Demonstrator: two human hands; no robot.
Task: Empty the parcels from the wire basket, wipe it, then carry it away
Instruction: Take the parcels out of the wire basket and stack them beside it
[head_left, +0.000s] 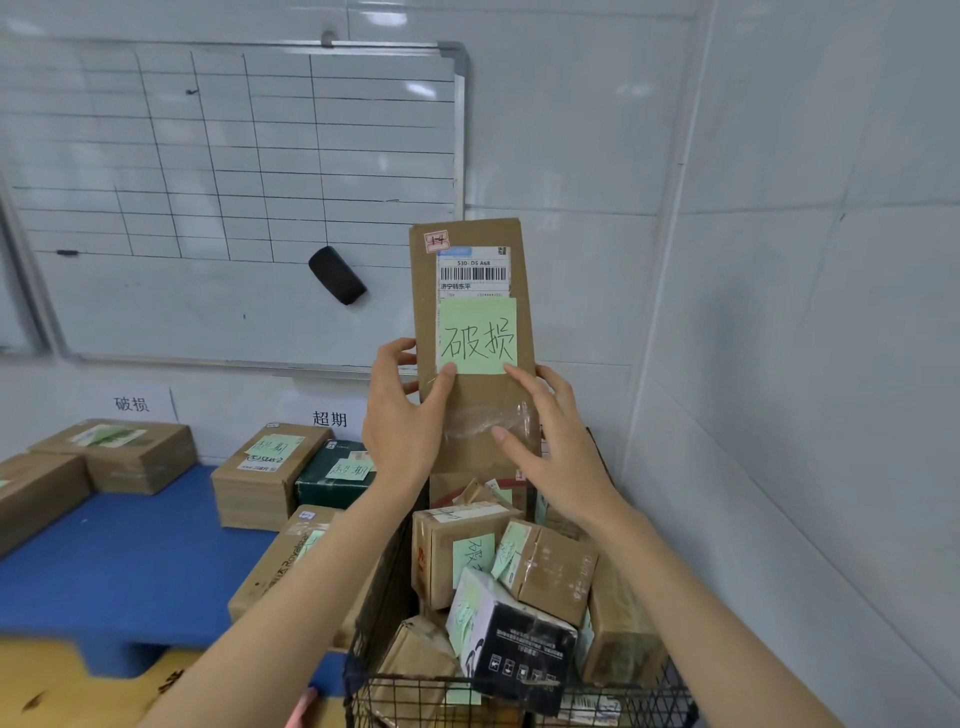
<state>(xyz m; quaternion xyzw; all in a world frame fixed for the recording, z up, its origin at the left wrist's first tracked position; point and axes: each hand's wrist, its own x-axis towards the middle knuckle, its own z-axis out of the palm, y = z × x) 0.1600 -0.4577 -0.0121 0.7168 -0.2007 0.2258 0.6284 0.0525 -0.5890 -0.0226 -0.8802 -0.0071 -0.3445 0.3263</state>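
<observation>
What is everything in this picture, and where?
tall brown cardboard parcel with green note: one, brown, held upright over the basket
black wire basket: one, black, bottom right
small cardboard parcels: several, mostly brown, inside basket
cardboard boxes: five, four brown, one green, on platform
blue platform: one, blue, left
gridded whiteboard: one, white, wall
board eraser: one, black, on whiteboard
left hand grip: one, holding parcel's left edge
right hand grip: one, holding its right edge

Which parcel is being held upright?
The long flat parcel, gripped by left hand and right hand over the wire basket; the rest lie in it or on the blue platform.
</observation>
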